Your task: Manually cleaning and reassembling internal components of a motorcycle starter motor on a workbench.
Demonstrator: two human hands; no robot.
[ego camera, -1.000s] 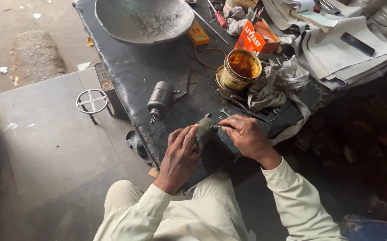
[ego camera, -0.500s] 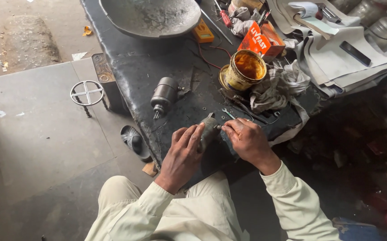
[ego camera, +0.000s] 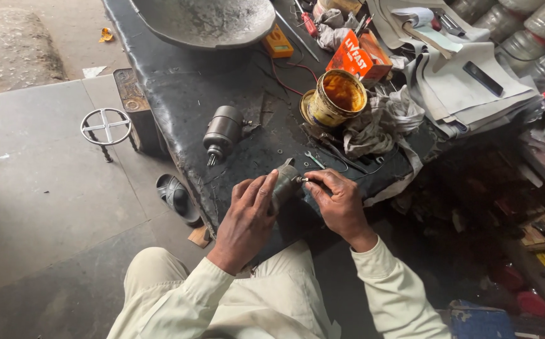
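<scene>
Now, low in the middle of the frame, the left hand [ego camera: 247, 216] wraps the small motor [ego camera: 285, 181] on the dark surface [ego camera: 184, 94]. The right hand [ego camera: 341, 201] pinches its end bolt [ego camera: 302, 180], so turning needs a steady grip.

Two motors [ego camera: 222, 130] [ego camera: 285, 181], one tin [ego camera: 335, 98], one basin [ego camera: 209, 22], two hands [ego camera: 247, 216] [ego camera: 341, 204].

Soft daylight, sharp, shadowed right side
</scene>
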